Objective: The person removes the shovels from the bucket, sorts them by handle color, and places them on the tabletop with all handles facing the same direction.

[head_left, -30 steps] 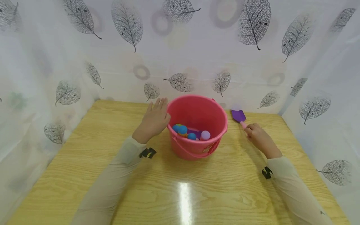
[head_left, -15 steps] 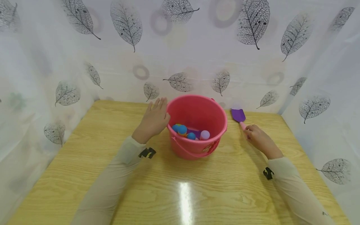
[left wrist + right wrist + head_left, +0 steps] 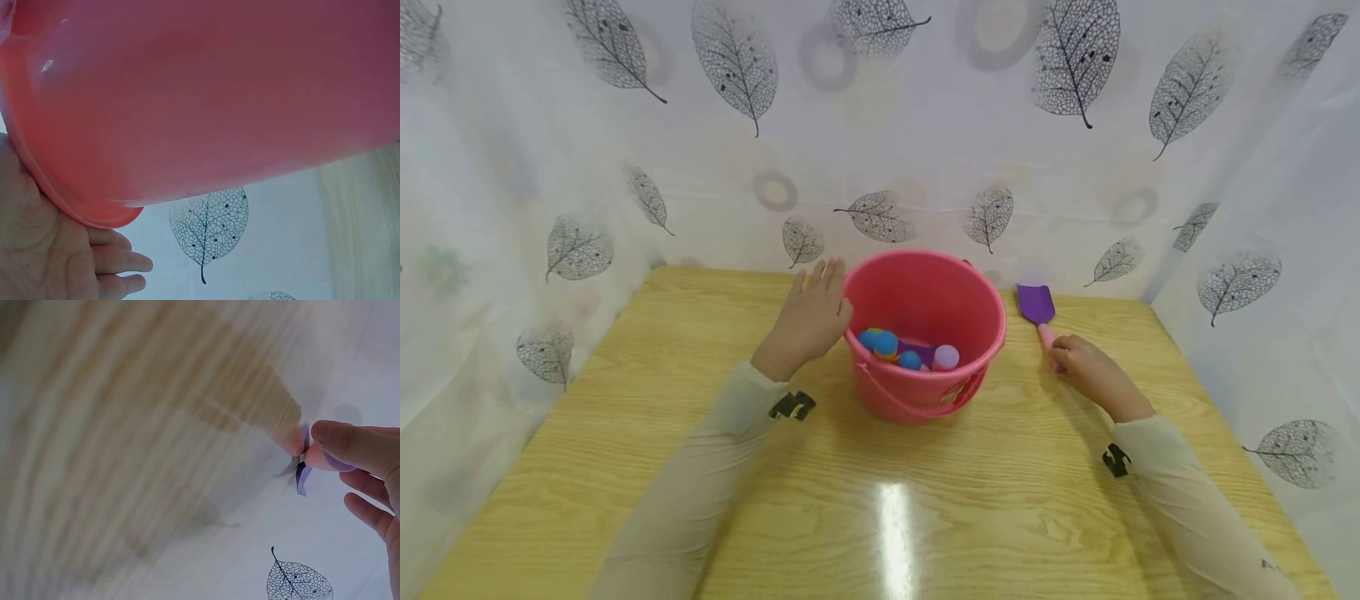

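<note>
A pink bucket [image 3: 895, 396] stands upright on the table, its handle hanging down at the front. My left hand [image 3: 805, 323] lies against its left rim with fingers straight; the left wrist view shows the palm [image 3: 50, 256] touching the rim of the bucket [image 3: 206, 106]. To the right of the bucket, my right hand [image 3: 1092, 375] pinches the pink handle of a toy shovel [image 3: 1036, 305] with a purple blade. In the right wrist view, thumb and fingers [image 3: 350, 444] grip that handle, with the blade [image 3: 302, 478] partly hidden behind it.
Inside the bucket lie blue balls [image 3: 886, 345], a lilac round-topped toy [image 3: 947, 357] and a flat purple piece [image 3: 916, 353], partly hidden by the rim. A leaf-patterned curtain [image 3: 917, 158] borders the wooden table [image 3: 820, 500] at the back and sides.
My right hand sits very slightly lower on the shovel, and a bit more of the pink handle shows. My left hand and the bucket have stayed in place.
</note>
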`<state>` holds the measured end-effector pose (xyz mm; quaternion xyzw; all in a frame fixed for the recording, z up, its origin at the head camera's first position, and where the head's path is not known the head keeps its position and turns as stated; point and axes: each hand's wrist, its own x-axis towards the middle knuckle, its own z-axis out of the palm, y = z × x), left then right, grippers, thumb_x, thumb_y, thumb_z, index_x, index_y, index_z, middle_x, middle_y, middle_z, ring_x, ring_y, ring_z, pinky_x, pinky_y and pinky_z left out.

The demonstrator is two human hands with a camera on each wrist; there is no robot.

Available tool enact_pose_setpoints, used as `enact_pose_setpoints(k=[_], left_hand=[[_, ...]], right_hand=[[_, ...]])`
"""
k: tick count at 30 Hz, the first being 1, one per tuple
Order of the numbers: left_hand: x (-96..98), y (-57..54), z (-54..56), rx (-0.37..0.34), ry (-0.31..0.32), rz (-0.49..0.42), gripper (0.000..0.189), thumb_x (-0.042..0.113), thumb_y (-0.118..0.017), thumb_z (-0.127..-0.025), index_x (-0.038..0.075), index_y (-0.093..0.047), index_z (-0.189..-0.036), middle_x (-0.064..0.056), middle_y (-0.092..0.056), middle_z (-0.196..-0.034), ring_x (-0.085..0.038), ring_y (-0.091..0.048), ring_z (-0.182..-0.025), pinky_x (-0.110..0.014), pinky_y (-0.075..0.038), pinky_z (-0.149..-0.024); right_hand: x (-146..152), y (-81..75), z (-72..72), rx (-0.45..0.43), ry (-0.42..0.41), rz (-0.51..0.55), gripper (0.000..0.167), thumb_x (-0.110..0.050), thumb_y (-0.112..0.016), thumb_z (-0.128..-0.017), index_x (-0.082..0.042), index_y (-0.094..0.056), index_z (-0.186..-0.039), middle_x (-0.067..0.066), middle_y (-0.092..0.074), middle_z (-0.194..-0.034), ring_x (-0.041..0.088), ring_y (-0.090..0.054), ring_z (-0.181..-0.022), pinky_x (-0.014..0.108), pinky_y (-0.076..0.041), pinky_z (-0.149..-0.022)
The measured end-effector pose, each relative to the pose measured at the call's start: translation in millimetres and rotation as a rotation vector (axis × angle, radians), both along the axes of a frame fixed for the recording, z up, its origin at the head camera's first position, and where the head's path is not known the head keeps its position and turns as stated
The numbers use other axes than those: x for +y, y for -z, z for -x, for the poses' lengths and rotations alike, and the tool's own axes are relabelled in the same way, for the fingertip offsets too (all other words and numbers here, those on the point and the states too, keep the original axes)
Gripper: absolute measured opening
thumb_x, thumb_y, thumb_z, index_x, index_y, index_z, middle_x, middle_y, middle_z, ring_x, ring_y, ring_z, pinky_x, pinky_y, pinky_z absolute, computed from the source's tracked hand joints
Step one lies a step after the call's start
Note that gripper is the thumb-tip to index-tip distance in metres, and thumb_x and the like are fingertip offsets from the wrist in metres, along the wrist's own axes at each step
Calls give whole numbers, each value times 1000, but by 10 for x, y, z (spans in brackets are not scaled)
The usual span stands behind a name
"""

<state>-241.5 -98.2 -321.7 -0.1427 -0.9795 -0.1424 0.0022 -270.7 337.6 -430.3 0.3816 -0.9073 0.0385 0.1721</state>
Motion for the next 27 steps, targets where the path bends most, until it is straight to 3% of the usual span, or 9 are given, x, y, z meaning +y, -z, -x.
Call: enact_pose_setpoints(k=[14,19,23,27], left_hand=[[-2,14,18,0,-1,10,62,28,-29,-99,-1,-8,-150,-15,-9,-158,-32,-6,-147,-51,-5,-120],[5,14,21,-19,-6,11,62,29,-29,-99,0,-6,-150,-14,-8,-159,-31,-4,-147,-50,-2,-120],[10,6,10,-24,-8,14,62,29,-29,-99,0,-6,-150,-14,-8,-159,-31,-4,-148,-49,-2,-120],[6,-3,3,-13,-7,15,62,29,-29,-99,0,-7,-150,-15,-9,-158,-31,-5,-147,-50,-4,-120]], right_hand=[[-19,-20,15,15,25,-59,36,5,-83,-53,-9,-51,-61,10,-61,-74,28,-59,-70,44,-50,-66],[-4,-11,6,24,61,-92,34,-1,-83,-55,-10,-52,-64,7,-59,-71,27,-59,-71,47,-49,-69],[-7,-48,-18,45,114,-138,29,-10,-83,-58,-7,-60,-75,12,-66,-81,32,-63,-80,53,-48,-77],[-28,-143,-37,67,159,-170,44,-16,-85,-58,-1,-67,-96,17,-69,-93,36,-63,-89,56,-45,-84]])
